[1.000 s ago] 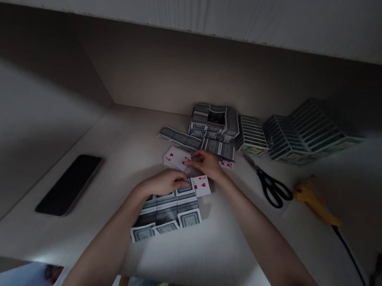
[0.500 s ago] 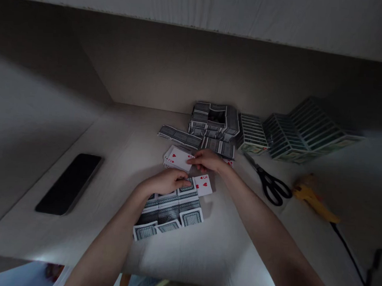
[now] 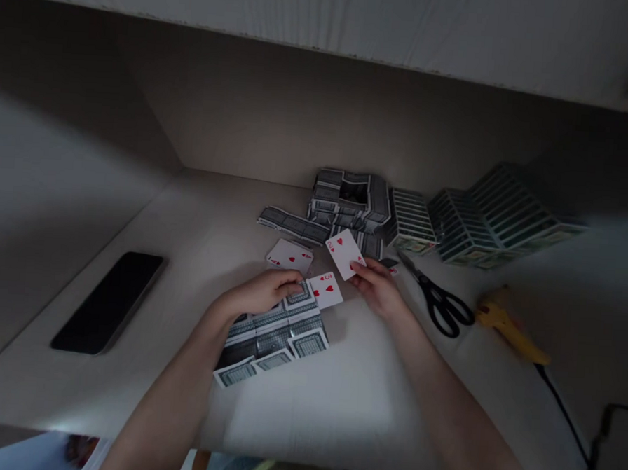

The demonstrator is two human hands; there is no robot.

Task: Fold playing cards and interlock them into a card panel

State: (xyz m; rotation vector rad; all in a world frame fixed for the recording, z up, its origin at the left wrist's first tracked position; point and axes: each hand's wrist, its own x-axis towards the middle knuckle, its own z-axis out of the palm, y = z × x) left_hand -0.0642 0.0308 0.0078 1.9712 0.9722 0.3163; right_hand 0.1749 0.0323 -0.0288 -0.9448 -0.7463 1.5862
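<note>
My right hand (image 3: 377, 286) pinches a two of hearts playing card (image 3: 345, 253) by its lower corner, raised above the tabletop. With closed fingers, my left hand (image 3: 263, 290) grips the far edge of a structure made of joined playing cards (image 3: 274, 338), patterned backs outward. A three of hearts (image 3: 328, 290) juts out from that structure's right side, next to my left fingertips. Just beyond my left hand lies a small pile of loose cards (image 3: 290, 255), an ace of hearts on top.
Farther back stand a boxy card structure (image 3: 324, 193), a flat card strip (image 3: 293, 223) and slatted card pieces (image 3: 412, 215), (image 3: 515, 210). Black-handled scissors (image 3: 444, 305) and a yellow glue gun (image 3: 509, 329) with a cord lie right. A phone (image 3: 108, 301) lies left; a shelf (image 3: 325, 18) hangs overhead.
My right hand has lifted the two of hearts off the pile and moved it to the right, uncovering the ace. My left hand stays on the card structure.
</note>
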